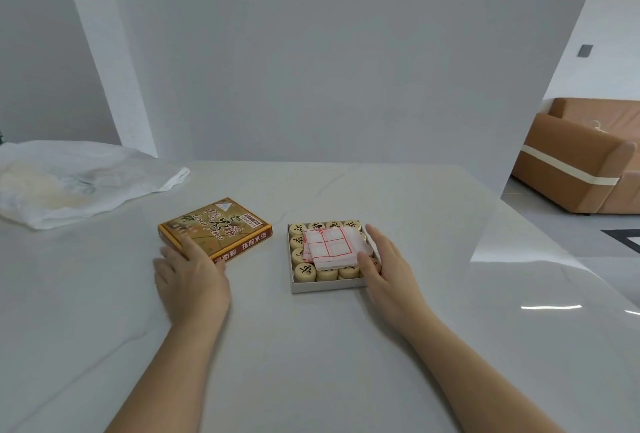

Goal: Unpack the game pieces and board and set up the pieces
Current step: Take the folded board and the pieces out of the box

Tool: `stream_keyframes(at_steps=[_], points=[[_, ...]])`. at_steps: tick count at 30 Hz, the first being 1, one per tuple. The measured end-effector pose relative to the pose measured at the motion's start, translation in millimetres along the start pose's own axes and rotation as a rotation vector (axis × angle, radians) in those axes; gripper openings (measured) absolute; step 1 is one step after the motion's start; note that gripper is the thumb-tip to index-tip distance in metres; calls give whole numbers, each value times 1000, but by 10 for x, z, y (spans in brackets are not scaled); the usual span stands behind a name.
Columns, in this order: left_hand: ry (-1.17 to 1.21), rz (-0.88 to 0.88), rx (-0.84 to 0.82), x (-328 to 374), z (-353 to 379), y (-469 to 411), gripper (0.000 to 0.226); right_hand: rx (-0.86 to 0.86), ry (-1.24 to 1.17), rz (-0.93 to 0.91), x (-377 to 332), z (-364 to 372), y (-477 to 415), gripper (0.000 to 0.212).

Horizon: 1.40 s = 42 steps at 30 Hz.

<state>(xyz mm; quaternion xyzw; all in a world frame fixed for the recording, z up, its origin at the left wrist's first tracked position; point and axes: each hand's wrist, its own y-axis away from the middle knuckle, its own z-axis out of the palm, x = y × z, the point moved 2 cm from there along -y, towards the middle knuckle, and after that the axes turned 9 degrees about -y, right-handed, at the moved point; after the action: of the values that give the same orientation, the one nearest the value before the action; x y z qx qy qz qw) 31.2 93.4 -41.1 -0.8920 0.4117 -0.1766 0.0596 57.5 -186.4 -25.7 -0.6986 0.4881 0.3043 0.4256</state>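
A brown and orange box lid (221, 229) with printed characters lies on the white table, left of centre. My left hand (190, 273) rests on its near corner, thumb on top. To the right sits the open white box tray (325, 286) filled with several round wooden game pieces (305, 270) marked with black characters. A folded white board sheet (332, 246) with red grid lines lies on top of the pieces. My right hand (384, 264) is at the tray's right side, thumb touching the folded sheet's near right corner, fingers along the tray edge.
A crumpled white plastic bag (69, 179) lies at the table's far left. A white wall panel stands behind the table. A brown sofa (581, 162) stands on the floor beyond the table's right edge (540, 235).
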Motion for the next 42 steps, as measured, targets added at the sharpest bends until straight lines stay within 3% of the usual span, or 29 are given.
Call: stream_keyframes(at_steps=[2, 6, 11, 18, 22, 26, 31, 33, 38, 42], points=[[0, 40, 44, 48, -84, 10, 69, -3, 11, 24, 11, -2, -5, 50], [224, 401, 218, 385, -243, 262, 42, -4, 53, 102, 71, 10, -29, 49], [430, 506, -83, 681, -102, 613, 45, -28, 93, 117, 70, -1, -22, 46], [489, 612, -237, 805, 2, 502, 46, 18, 93, 94, 122, 0, -77, 35], [534, 590, -213, 890, -34, 442, 41, 22, 106, 76, 145, 5, -87, 34], [382, 480, -210, 1071, -22, 288, 39, 20, 127, 74, 148, 16, -91, 35], [345, 369, -81, 1195, -14, 237, 3, 24, 136, 84, 133, 10, -90, 36], [337, 382, -50, 1212, -12, 235, 6, 29, 143, 93, 138, 14, -97, 36], [583, 340, 8, 1066, -118, 164, 5, -2, 221, 87, 140, 49, -100, 39], [627, 217, 152, 678, -258, -124, 4, -18, 286, 116, 113, 57, -103, 42]])
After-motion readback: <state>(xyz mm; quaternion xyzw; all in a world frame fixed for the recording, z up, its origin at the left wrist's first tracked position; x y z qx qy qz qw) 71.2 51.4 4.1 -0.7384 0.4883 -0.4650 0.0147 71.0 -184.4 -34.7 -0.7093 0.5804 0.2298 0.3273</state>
